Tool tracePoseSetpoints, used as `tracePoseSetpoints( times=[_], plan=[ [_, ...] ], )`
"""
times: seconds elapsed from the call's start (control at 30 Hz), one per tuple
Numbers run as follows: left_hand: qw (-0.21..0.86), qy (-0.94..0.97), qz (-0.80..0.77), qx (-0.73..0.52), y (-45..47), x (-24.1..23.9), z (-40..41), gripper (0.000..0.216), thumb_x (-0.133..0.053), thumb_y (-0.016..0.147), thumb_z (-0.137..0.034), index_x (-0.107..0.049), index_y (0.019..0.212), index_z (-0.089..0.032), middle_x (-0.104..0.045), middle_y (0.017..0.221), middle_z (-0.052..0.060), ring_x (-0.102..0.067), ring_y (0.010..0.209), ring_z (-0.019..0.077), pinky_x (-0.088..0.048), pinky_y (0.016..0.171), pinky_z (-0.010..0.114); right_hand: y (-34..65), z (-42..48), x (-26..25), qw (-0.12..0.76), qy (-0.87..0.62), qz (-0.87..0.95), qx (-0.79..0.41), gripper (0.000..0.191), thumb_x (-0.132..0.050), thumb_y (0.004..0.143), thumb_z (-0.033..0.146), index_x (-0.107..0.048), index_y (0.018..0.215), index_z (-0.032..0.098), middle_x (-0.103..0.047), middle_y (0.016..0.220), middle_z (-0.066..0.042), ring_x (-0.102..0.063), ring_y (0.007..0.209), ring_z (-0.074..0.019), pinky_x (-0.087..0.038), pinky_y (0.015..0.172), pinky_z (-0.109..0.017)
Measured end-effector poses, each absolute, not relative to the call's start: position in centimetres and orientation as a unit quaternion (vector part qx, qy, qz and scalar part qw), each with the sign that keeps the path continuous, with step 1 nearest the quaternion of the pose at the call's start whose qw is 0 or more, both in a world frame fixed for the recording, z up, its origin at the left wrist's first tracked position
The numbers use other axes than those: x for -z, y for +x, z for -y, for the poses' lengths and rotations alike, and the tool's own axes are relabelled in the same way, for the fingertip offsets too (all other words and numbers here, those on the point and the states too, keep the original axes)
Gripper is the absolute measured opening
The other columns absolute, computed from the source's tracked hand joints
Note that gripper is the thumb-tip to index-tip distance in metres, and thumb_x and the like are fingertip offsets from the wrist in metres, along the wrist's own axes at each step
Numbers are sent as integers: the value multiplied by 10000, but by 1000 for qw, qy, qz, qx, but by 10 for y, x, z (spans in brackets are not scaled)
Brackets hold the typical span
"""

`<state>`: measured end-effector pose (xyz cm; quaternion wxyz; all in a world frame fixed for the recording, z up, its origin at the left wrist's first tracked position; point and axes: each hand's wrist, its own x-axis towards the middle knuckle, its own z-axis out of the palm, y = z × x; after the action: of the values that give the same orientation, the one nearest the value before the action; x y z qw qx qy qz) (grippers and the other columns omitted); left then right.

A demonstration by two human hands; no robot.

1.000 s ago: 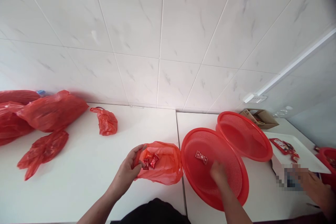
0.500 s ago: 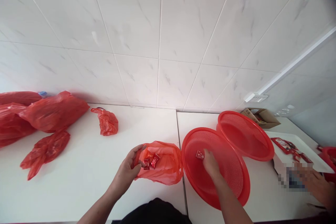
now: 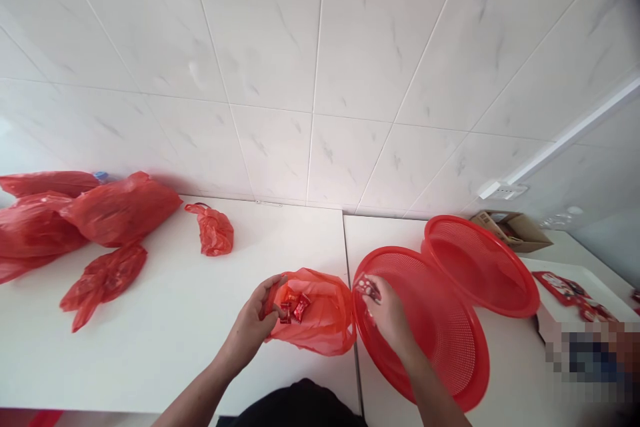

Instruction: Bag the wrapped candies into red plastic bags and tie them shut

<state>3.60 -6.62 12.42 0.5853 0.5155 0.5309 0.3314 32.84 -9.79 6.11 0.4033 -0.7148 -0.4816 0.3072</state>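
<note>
My left hand grips the left edge of a thin red plastic bag, its thumb over the rim and the other fingers along the outside. The bag lies with its mouth spread. Inside, near my thumb, are a few small red wrapped candies. My right hand pinches a red wrapped candy with white spots, just inside the left rim of the near red mesh basket. The basket stands right of the bag, touching or very close to it.
A second red basket stands behind the near one. Farther right are a cardboard box and a white tray with red packets. Filled red bags and a small knotted bag rest on the left. A tiled wall bounds the back.
My right hand has lifted the candy up and left, from inside the basket to its left rim. My left hand keeps its hold on the bag. The view has shifted slightly.
</note>
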Motion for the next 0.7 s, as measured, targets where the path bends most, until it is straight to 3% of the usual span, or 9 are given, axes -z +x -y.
tracePoseSetpoints(
  times=[0.23,0.37,0.5,0.7],
  plan=[
    [594,512,-519,-341,38,-128,65,611,-463,703,-192,-425,1311,-242,-465,1455,89,-618,774,138,-442,522,235,246,86,-83,372,-601,609,-360,451,-533,762,140,-587,1182,296,-640,1151,-28,-627,1045,-187,-524,898,-341],
    [598,510,-522,-331,31,-126,63,629,-477,694,-183,-418,1316,-250,-438,1473,88,-606,775,137,-443,530,238,245,78,-76,336,-649,630,-263,489,-565,816,227,-517,1300,277,-584,1287,-54,-568,1168,-215,-490,977,-362],
    [606,504,-522,-326,26,-126,63,642,-490,693,-201,-416,1328,-259,-422,1486,102,-618,789,155,-443,518,243,269,81,-64,244,-721,634,-134,372,-486,876,248,-592,1226,182,-562,1313,-130,-510,1233,-271,-439,1030,-418],
    [584,507,-534,-342,30,-127,63,635,-481,686,-192,-449,1319,-240,-493,1430,110,-627,771,153,-444,526,236,290,103,-51,107,-758,641,-63,391,-510,868,320,-618,1218,184,-493,1415,-155,-367,1362,-342,-360,1076,-480]
  ],
)
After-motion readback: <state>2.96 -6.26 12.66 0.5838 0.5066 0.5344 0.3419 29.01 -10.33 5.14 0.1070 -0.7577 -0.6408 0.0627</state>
